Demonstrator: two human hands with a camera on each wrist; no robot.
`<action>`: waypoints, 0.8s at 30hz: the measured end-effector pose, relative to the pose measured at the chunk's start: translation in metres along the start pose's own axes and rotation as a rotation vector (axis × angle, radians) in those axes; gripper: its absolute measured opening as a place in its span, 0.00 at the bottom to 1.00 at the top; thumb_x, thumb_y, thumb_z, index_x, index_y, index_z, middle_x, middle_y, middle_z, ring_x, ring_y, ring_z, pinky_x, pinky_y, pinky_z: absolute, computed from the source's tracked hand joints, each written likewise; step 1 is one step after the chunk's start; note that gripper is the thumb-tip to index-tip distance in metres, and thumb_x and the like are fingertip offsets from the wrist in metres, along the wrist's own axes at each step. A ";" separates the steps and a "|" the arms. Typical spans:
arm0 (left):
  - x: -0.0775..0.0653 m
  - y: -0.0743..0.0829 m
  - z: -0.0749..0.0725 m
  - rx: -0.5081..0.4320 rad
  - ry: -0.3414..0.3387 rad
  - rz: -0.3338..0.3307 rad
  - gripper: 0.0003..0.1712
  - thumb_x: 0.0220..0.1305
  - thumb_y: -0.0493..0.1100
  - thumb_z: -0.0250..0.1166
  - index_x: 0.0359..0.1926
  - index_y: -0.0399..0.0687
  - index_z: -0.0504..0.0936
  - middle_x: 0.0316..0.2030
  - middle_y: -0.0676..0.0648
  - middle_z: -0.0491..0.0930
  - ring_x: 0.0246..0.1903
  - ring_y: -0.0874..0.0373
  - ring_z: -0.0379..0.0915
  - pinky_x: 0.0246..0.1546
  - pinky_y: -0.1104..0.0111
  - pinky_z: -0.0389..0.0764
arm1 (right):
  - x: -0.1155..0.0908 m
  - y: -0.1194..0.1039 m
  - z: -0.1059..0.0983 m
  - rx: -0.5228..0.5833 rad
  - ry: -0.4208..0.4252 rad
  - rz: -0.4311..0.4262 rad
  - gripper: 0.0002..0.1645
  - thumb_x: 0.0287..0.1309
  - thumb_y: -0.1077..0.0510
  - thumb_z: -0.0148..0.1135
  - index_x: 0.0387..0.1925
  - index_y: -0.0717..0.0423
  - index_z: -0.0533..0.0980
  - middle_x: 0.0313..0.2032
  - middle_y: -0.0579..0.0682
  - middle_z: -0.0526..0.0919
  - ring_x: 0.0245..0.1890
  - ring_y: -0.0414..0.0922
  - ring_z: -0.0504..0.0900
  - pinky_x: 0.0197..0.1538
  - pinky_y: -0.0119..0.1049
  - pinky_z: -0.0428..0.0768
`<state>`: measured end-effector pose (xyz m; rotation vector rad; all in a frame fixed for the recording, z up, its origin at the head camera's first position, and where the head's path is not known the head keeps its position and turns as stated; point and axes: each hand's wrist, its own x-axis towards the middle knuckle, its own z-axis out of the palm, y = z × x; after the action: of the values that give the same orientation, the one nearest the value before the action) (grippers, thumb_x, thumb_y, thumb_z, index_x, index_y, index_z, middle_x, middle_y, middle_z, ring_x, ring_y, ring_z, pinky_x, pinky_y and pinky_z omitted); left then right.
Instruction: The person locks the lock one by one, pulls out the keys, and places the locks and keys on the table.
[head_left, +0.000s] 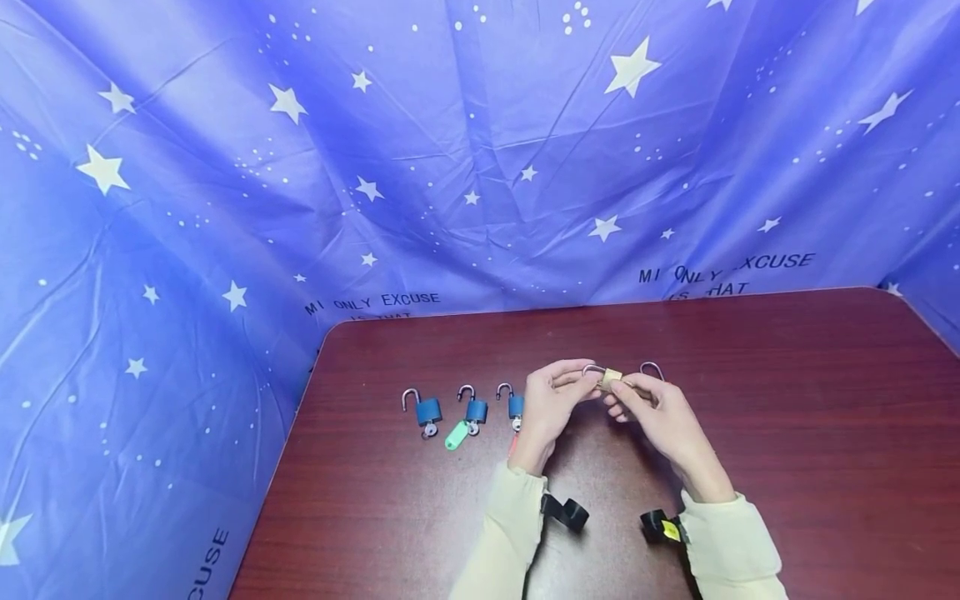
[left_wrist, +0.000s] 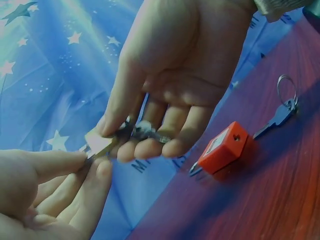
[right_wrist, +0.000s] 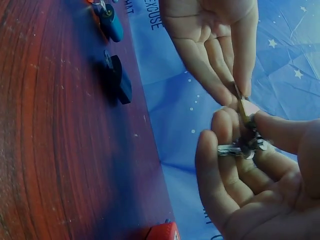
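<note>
Shows table (head_left: 390, 517) across the lower frame; at lower right of centre, left hand (head_left: 553, 404) and right hand (head_left: 666, 418), close together; at lower centre, blue locks (head_left: 476, 411). Pinches between both hands a brass lock (head_left: 612, 380), with keys (left_wrist: 145, 131) against the right fingers.

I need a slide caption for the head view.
Left hand and right hand hold a gold padlock near three blue padlocks.

Pinches a brass-coloured padlock (left_wrist: 99, 143) with left hand (left_wrist: 55, 200) and right hand (left_wrist: 175, 65), keys (left_wrist: 145, 131) across the right fingers (left_wrist: 148, 149). Shows a red padlock (left_wrist: 231, 156) on the reddish table (left_wrist: 285, 190), ringed key (left_wrist: 281, 115) beside it, starry blue cloth (left_wrist: 85, 50) behind.
</note>
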<state>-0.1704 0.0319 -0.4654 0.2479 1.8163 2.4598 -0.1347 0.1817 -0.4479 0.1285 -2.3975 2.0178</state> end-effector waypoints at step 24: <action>-0.010 0.021 0.007 0.695 0.032 0.273 0.12 0.64 0.48 0.55 0.38 0.51 0.84 0.20 0.56 0.79 0.18 0.73 0.72 0.24 0.80 0.73 | -0.001 -0.001 -0.008 -0.166 -0.011 -0.141 0.15 0.62 0.51 0.52 0.39 0.58 0.76 0.25 0.53 0.79 0.26 0.46 0.79 0.33 0.37 0.77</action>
<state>-0.1587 0.0313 -0.4445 0.5212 2.7472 1.8638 -0.1341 0.1898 -0.4452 0.2982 -2.4721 1.7562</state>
